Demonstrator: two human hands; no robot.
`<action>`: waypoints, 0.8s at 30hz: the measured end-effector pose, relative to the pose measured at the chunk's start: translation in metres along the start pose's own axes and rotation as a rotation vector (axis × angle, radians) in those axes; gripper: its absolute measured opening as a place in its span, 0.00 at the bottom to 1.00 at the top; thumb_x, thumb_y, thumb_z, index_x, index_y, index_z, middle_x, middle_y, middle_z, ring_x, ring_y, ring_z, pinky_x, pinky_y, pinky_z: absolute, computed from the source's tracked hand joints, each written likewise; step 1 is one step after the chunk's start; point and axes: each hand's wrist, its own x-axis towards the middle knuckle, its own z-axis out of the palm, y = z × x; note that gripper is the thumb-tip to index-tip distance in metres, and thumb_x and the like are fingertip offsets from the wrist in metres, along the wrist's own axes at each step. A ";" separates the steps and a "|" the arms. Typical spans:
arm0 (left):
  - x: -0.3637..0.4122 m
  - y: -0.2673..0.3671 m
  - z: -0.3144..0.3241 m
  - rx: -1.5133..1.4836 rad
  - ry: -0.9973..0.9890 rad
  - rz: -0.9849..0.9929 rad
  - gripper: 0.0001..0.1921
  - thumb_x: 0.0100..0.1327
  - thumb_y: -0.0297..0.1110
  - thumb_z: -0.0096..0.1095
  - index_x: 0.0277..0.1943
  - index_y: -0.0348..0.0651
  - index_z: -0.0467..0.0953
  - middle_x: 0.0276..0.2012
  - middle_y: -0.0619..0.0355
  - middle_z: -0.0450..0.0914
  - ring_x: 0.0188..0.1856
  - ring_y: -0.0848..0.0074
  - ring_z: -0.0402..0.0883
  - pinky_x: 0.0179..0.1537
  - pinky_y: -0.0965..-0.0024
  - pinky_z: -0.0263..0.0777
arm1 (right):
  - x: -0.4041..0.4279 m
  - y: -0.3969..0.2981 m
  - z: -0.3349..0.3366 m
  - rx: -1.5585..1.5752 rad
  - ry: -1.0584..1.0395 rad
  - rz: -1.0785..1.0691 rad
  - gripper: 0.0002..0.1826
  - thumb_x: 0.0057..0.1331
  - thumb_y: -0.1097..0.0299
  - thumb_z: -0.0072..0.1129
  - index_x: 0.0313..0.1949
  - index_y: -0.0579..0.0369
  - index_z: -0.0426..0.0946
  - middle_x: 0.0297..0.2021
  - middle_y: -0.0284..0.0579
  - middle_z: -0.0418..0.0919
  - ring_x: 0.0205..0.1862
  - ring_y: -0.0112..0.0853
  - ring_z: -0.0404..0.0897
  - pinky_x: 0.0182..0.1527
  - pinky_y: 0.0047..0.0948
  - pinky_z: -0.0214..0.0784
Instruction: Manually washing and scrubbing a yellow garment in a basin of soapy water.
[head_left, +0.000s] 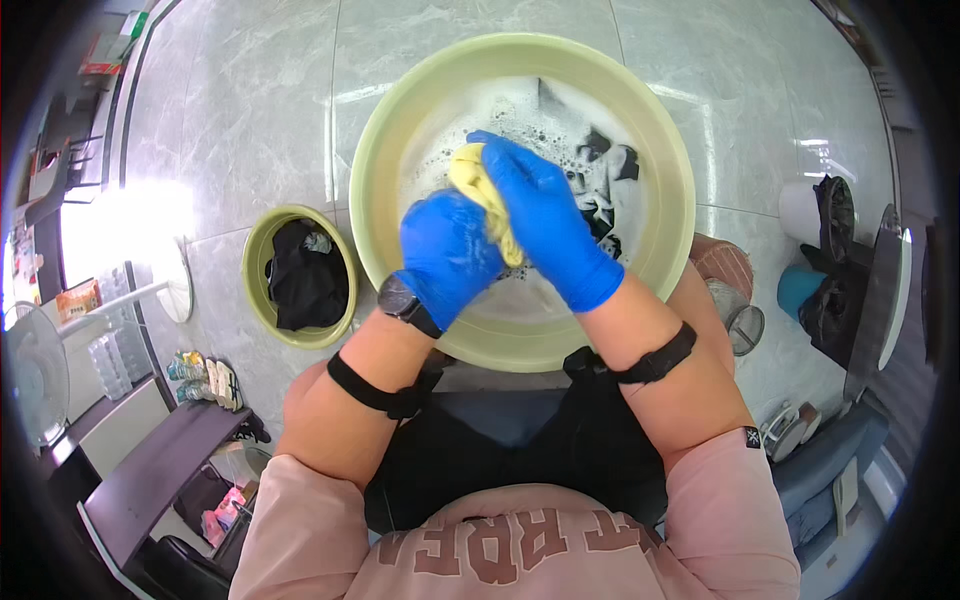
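Note:
My left hand, in a blue rubber glove, is closed on a bunched yellow cloth. My right hand, gloved the same way, grips the cloth from the other side, its fingers wrapped over the top. Both hands are above a large pale-green plastic basin. Soapy water with white foam fills the basin's bottom. Black-and-white wet fabric shows through the suds to the right of my hands. The cloth's lower part is partly hidden between the gloves.
A smaller green basin with dark clothing stands at left on the grey tile floor. A pedestal fan's pole is farther left. At right are a metal mesh strainer and bins with black liners.

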 end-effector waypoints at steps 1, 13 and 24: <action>0.003 -0.011 -0.007 -0.195 0.115 -0.021 0.12 0.58 0.37 0.67 0.40 0.39 0.84 0.33 0.46 0.86 0.36 0.54 0.87 0.39 0.57 0.80 | -0.008 0.017 0.009 -0.151 0.027 -0.175 0.25 0.75 0.60 0.56 0.63 0.65 0.72 0.57 0.63 0.78 0.59 0.44 0.79 0.63 0.41 0.68; 0.004 -0.025 -0.012 -0.429 -0.079 -0.234 0.10 0.63 0.32 0.66 0.42 0.35 0.82 0.31 0.46 0.86 0.33 0.58 0.87 0.34 0.62 0.78 | -0.028 0.015 0.013 -0.343 0.069 -0.303 0.24 0.75 0.64 0.54 0.65 0.65 0.70 0.59 0.60 0.77 0.62 0.45 0.77 0.65 0.39 0.67; 0.002 -0.006 -0.013 -0.577 0.094 -0.137 0.12 0.60 0.28 0.64 0.47 0.36 0.81 0.38 0.44 0.86 0.39 0.55 0.87 0.43 0.63 0.79 | -0.024 0.005 -0.004 -0.051 -0.027 0.014 0.23 0.77 0.66 0.52 0.66 0.65 0.70 0.51 0.45 0.81 0.52 0.25 0.77 0.57 0.27 0.71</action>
